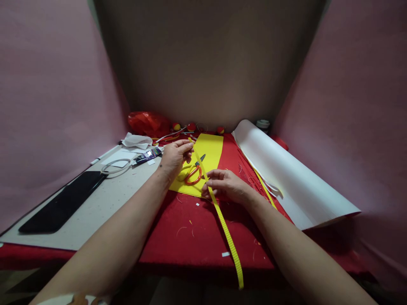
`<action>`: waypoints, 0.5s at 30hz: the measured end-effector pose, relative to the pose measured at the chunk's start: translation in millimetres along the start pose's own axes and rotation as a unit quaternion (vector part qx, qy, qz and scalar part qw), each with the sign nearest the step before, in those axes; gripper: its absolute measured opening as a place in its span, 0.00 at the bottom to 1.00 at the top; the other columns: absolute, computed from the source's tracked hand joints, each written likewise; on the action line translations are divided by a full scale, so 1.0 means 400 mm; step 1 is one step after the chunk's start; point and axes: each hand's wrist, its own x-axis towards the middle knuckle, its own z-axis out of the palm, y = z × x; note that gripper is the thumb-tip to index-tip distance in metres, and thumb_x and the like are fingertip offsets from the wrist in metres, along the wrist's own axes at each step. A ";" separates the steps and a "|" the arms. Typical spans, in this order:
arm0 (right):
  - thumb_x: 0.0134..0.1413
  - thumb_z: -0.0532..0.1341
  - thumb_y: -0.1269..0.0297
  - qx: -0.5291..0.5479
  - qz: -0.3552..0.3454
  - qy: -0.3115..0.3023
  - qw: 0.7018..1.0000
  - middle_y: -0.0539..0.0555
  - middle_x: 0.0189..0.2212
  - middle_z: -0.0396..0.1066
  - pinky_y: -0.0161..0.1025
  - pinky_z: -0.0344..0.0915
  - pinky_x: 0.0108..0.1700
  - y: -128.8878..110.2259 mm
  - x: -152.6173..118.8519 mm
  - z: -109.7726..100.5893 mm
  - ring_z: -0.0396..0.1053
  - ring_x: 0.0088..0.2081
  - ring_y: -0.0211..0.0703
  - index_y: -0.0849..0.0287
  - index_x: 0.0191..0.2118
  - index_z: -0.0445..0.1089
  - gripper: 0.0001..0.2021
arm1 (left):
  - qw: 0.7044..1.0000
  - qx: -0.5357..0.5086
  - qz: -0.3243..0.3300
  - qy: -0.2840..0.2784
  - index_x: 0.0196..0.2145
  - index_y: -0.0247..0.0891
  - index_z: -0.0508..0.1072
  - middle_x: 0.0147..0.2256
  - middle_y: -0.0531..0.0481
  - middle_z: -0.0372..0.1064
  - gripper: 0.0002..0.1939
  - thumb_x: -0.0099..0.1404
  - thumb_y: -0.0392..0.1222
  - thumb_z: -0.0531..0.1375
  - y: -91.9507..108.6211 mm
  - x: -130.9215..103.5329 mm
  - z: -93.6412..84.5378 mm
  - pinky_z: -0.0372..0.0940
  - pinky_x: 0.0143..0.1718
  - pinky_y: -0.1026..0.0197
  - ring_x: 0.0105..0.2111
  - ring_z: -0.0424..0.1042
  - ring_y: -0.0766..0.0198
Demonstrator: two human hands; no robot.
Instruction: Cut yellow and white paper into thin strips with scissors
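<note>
A long yellow corrugated paper strip (225, 225) stretches between my hands, its lower end hanging past the table's front edge. Near its top end, my left hand (178, 155) pinches the strip between thumb and fingers. Lower down, my right hand (225, 185) has its fingers closed on the strip. Behind the strip, orange-handled scissors (193, 176) lie on yellow sheets (210, 148), with their dark blades pointing away; the strip hides part of them.
On the left, a grey board (111, 203) carries a black phone-like slab (63, 203), a pale ring (118, 166) and a dark shiny packet (148, 156). A white paper roll (286, 173) lies right. A red plastic bag (149, 123) sits behind. Scraps dot the red cloth (178, 250).
</note>
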 end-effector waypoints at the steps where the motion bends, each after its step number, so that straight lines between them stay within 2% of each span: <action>1: 0.42 0.64 0.67 0.004 -0.023 0.013 1.000 0.52 0.26 0.71 0.36 0.68 0.30 -0.002 0.001 0.001 0.72 0.27 0.40 0.62 0.37 0.63 0.14 | 1.000 0.006 -0.001 -0.006 0.30 0.30 0.70 0.21 0.53 0.63 0.12 0.47 0.38 0.63 0.002 -0.004 0.006 0.52 0.14 0.69 0.17 0.60 0.73; 4: 0.45 0.63 0.64 0.003 -0.091 0.061 0.994 0.52 0.28 0.70 0.33 0.67 0.31 -0.007 0.006 0.001 0.70 0.29 0.35 0.63 0.34 0.67 0.10 | 0.999 0.027 -0.002 -0.022 0.30 0.30 0.70 0.21 0.53 0.63 0.11 0.48 0.38 0.63 0.003 -0.016 0.027 0.52 0.14 0.69 0.16 0.60 0.73; 7: 0.45 0.63 0.63 -0.018 -0.126 0.109 0.986 0.50 0.25 0.68 0.29 0.63 0.27 -0.010 0.011 -0.004 0.66 0.25 0.31 0.64 0.31 0.69 0.09 | 0.998 0.044 -0.003 -0.045 0.29 0.31 0.70 0.20 0.54 0.63 0.10 0.48 0.39 0.63 -0.006 -0.028 0.048 0.53 0.15 0.69 0.16 0.60 0.73; 11: 0.43 0.64 0.62 -0.048 -0.130 0.168 0.976 0.46 0.19 0.64 0.26 0.51 0.16 -0.014 0.014 -0.010 0.56 0.16 0.26 0.64 0.28 0.68 0.09 | 0.993 0.089 0.004 -0.084 0.27 0.31 0.70 0.20 0.54 0.62 0.07 0.51 0.38 0.60 -0.020 -0.044 0.076 0.53 0.15 0.69 0.16 0.58 0.74; 15: 0.40 0.64 0.65 -0.040 -0.111 0.179 0.977 0.42 0.12 0.57 0.27 0.44 0.13 -0.017 0.014 -0.008 0.50 0.12 0.25 0.63 0.24 0.66 0.08 | 0.987 0.124 0.000 -0.102 0.27 0.31 0.71 0.19 0.54 0.62 0.07 0.50 0.38 0.60 -0.022 -0.058 0.099 0.53 0.16 0.68 0.15 0.58 0.74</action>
